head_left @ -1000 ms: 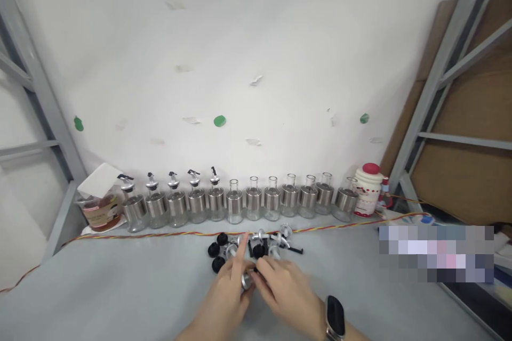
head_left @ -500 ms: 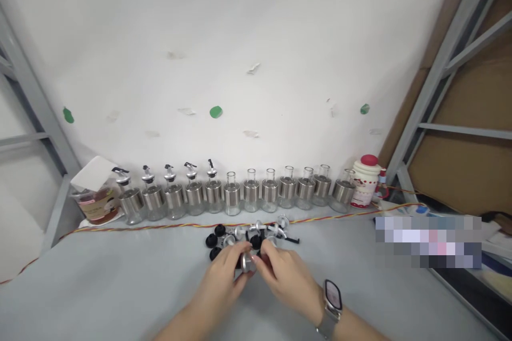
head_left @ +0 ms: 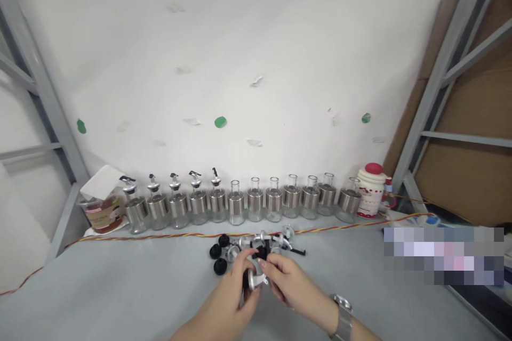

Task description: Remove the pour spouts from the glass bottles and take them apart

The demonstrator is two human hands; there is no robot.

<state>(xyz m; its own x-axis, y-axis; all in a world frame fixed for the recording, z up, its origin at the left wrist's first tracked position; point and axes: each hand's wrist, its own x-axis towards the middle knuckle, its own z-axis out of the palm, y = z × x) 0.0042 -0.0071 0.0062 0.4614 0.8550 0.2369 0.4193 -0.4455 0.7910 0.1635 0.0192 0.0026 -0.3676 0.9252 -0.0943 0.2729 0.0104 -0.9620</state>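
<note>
My left hand [head_left: 236,290] is closed around a bottle pourer [head_left: 255,279] with a silver cap, a pale spout and a black stopper. The spout points right, toward my right hand [head_left: 288,279], which wears a watch [head_left: 342,314] on its wrist. Its fingers are pinched together just beside the spout; whatever lies between them is hidden. Right behind my fingertips is a pile of loose pourer parts: black stoppers [head_left: 220,266] on the left, silver spout tops [head_left: 263,236] in the middle, and a black lever [head_left: 298,251] on the right.
Along the wall stands a row of glass bottles with steel sleeves [head_left: 255,198]; several at left carry pourers [head_left: 175,181]. A plastic tub [head_left: 104,216] flanks the row at left, a white jar [head_left: 370,192] at right. A twisted red-yellow wire [head_left: 168,236] crosses the grey table [head_left: 100,287].
The pourer in my left hand has turned so its spout now shows, pointing right. My right hand has drawn slightly right and its wrist has rotated. The camera view has tilted up a little.
</note>
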